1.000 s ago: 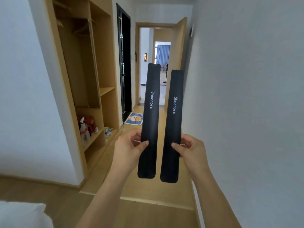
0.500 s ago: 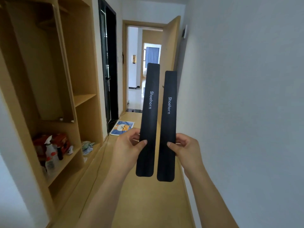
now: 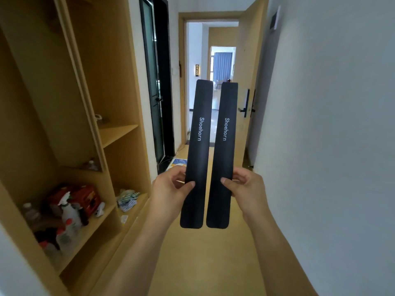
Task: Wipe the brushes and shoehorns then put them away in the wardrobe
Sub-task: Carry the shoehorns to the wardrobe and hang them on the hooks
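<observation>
- Head view: the left hand [image 3: 171, 190] pinches the left shoehorn [image 3: 197, 153] in its lower part, its grip closed on it with the thumb across the front face and the fingers behind.
- The right hand [image 3: 245, 189] holds the right shoehorn [image 3: 223, 154] the same way, its grip closed round it.
- Both black strips stand nearly upright, side by side and just apart (each printed "Shoehorn"), held over the wooden floor [image 3: 205, 263] of a hallway.
- The open wardrobe [image 3: 94, 107] stands to the left, apart from the hands; its low shelf carries a spray bottle [image 3: 69, 211], a red box [image 3: 85, 196] and a striped cloth [image 3: 127, 199].
</observation>
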Tool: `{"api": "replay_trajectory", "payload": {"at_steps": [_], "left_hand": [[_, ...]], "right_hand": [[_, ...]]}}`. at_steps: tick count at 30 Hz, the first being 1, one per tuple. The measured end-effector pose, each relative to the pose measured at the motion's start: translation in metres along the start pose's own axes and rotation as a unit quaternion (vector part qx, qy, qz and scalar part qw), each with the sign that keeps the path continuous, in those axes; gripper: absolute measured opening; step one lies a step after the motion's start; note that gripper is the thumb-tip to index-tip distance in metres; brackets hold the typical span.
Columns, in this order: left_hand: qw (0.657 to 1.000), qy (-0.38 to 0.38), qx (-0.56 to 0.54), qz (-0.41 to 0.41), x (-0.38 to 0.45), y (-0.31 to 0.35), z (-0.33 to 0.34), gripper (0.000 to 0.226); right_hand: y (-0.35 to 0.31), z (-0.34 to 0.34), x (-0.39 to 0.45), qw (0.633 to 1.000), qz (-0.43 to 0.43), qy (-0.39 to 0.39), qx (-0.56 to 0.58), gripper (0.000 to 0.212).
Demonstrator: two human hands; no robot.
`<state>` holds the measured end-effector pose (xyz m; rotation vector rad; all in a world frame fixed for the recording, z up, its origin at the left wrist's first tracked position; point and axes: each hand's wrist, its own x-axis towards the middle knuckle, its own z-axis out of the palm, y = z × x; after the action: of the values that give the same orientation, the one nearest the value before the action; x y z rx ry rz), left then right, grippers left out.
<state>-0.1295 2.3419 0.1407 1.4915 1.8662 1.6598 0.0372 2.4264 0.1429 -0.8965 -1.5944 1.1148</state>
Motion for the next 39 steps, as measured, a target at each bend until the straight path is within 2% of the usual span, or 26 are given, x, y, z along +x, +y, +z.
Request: {"api": "replay_trajectory", "payload": {"at_steps": [5, 10, 19, 25, 30, 35, 39], "left_hand": [[0.999, 0.048, 0.021, -0.004, 0.104, -0.027, 0.031, 0.023], [0.995, 0.091, 0.043, -0.014, 0.198, -0.048, 0.060, 0.023], [0.986, 0.145, 0.053, -0.054, 0.324, -0.128, 0.064, 0.021], [0.986, 0.155, 0.027, -0.061, 0.428, -0.205, 0.052, 0.021], [0.987, 0.149, 0.030, -0.053, 0.534, -0.254, 0.026, 0.023], [0.985, 0.160, 0.049, -0.043, 0.616, -0.298, -0.001, 0.024], [0.983, 0.174, 0.051, -0.039, 0.661, -0.335, -0.020, 0.027]], "right_hand": [[0.023, 0.015, 0.127, 0.998, -0.020, -0.061, 0.024, 0.030], [0.039, 0.031, 0.247, 0.992, -0.050, -0.108, 0.031, 0.034], [0.099, 0.106, 0.398, 0.985, -0.043, -0.163, 0.048, 0.028], [0.140, 0.178, 0.495, 0.983, -0.039, -0.175, 0.038, 0.028], [0.146, 0.239, 0.592, 0.985, -0.043, -0.166, 0.030, 0.027], [0.154, 0.301, 0.672, 0.983, -0.044, -0.165, 0.067, 0.025], [0.168, 0.354, 0.724, 0.976, -0.046, -0.194, 0.092, 0.025]]}}
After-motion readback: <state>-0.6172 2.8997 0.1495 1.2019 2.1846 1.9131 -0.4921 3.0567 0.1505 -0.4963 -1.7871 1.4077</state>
